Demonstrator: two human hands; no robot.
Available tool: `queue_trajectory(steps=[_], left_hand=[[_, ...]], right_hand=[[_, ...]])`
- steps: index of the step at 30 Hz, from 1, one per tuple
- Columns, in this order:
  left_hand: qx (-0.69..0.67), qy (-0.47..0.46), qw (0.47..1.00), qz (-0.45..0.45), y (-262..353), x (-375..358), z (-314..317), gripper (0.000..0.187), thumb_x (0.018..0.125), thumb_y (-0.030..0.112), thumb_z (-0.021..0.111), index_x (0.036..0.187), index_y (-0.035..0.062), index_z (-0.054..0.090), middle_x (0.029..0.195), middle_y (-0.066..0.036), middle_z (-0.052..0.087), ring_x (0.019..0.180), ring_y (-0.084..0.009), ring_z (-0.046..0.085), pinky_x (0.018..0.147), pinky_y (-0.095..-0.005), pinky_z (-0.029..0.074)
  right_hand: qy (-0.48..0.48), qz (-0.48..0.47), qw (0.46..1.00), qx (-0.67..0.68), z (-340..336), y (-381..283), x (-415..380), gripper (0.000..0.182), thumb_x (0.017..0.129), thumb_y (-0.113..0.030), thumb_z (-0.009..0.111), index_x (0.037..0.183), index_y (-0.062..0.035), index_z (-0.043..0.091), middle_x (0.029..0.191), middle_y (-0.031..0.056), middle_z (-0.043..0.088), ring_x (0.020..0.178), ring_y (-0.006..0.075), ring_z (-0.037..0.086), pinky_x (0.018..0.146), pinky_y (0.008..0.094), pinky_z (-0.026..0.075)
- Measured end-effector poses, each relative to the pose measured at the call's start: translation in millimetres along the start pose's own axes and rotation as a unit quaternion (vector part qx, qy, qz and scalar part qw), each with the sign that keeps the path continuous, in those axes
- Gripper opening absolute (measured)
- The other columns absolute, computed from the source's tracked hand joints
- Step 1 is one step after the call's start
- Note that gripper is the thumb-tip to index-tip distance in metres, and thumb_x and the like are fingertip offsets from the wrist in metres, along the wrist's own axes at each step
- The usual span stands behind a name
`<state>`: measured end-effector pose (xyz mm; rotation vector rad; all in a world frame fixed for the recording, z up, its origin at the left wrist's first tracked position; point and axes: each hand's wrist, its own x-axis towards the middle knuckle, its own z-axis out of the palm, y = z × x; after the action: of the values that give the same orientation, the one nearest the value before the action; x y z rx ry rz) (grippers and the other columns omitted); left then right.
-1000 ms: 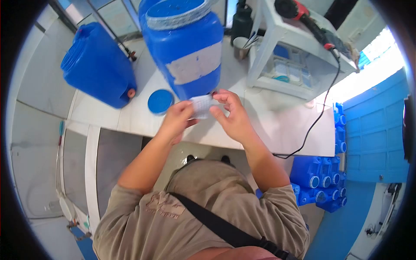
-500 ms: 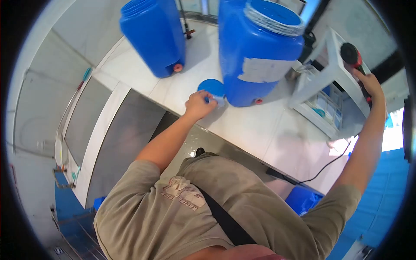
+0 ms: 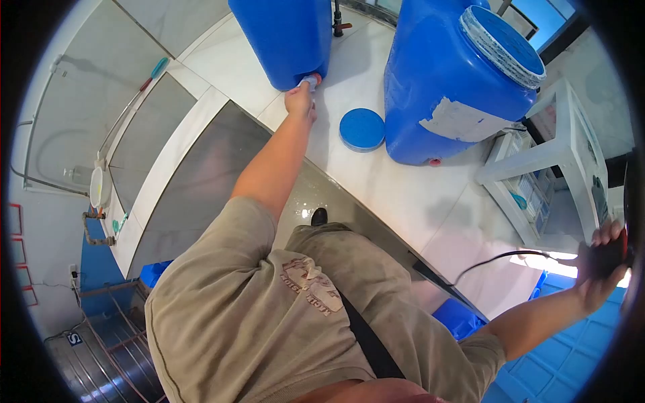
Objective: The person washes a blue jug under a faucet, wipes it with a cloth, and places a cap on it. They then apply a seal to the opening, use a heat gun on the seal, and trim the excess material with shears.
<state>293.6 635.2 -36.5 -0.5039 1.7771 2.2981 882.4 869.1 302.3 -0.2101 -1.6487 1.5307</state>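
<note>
My left hand (image 3: 300, 101) is closed on a thin, whitish translucent plastic piece (image 3: 310, 82), held against the red outlet plug (image 3: 318, 78) at the bottom of a blue plastic drum (image 3: 285, 40). Out at the far right, my right hand (image 3: 591, 285) grips a black-and-red corded hand tool (image 3: 603, 258), partly lost in the dark edge of the view. From it a black cord (image 3: 500, 256) runs back over the counter. A round blue lid (image 3: 362, 129) lies between the left drum and a second, larger blue drum (image 3: 457, 74) with a torn white label (image 3: 460, 122).
On the white counter (image 3: 416, 195) at right stands a white stool-like frame (image 3: 571, 141) over a tray of small things. A red-handled valve (image 3: 342, 27) stands behind the left drum. Below the counter edge is a blue bin (image 3: 460, 317); a metal rack (image 3: 111, 336) is at lower left.
My left hand has moved from the blue lid to the left drum's outlet, carrying the plastic piece. My right hand has brought the tool down from above the white frame to the far right edge.
</note>
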Motion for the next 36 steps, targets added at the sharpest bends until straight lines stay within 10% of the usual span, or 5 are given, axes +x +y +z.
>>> queue_trajectory(steps=[11,16,19,20,36], left_hand=[[0.236,0.017,0.907,0.348,-38.2,-4.4,16.2,0.036,0.077,0.001,0.065,0.107,0.0002,0.045,0.104,-0.025,0.064,0.095,-0.0401,0.066,0.087,-0.0416,0.050],[0.305,0.004,0.876,0.375,-37.4,-10.7,1.2,0.057,0.079,0.000,0.063,0.131,-0.0029,0.039,0.111,-0.025,0.063,0.102,-0.0403,0.064,0.091,-0.0435,0.048],[0.245,-0.013,0.892,0.380,-41.5,4.8,5.3,0.059,0.080,0.003,0.066,0.133,-0.0026,0.042,0.112,-0.025,0.064,0.104,-0.0406,0.063,0.091,-0.0438,0.048],[0.235,-0.028,0.902,0.361,-42.3,9.9,5.9,0.054,0.080,0.005,0.067,0.129,-0.0015,0.047,0.111,-0.024,0.065,0.105,-0.0400,0.064,0.091,-0.0438,0.049],[0.308,0.018,0.891,0.333,-24.5,-4.9,10.4,0.032,0.085,0.008,0.066,0.117,0.0050,0.061,0.100,-0.021,0.070,0.095,-0.0406,0.067,0.080,-0.0439,0.052]], right_hand=[[-0.180,0.111,0.977,-0.033,199.0,116.8,-46.1,0.044,0.085,-0.020,0.070,0.120,0.0031,0.056,0.106,0.0122,0.062,0.094,0.0219,0.060,0.081,0.0349,0.049],[-0.231,-0.043,0.918,-0.320,248.3,207.2,-25.8,0.018,0.087,-0.006,0.067,0.105,-0.0024,0.067,0.094,0.0042,0.068,0.082,0.0133,0.061,0.076,0.0302,0.050],[-0.148,0.261,0.942,-0.154,283.9,251.3,-22.9,0.032,0.081,-0.012,0.079,0.110,-0.0045,0.066,0.106,0.0074,0.068,0.098,0.0214,0.064,0.087,0.0367,0.050],[-0.159,0.219,0.954,-0.128,298.1,265.8,-19.1,0.012,0.086,-0.010,0.071,0.091,-0.0038,0.062,0.075,-0.0015,0.058,0.064,0.0085,0.053,0.057,0.0273,0.043],[-0.084,0.404,0.909,-0.063,338.9,309.4,13.4,0.026,0.084,-0.018,0.069,0.104,-0.0014,0.064,0.085,0.0070,0.066,0.067,0.0116,0.059,0.059,0.0281,0.050]])
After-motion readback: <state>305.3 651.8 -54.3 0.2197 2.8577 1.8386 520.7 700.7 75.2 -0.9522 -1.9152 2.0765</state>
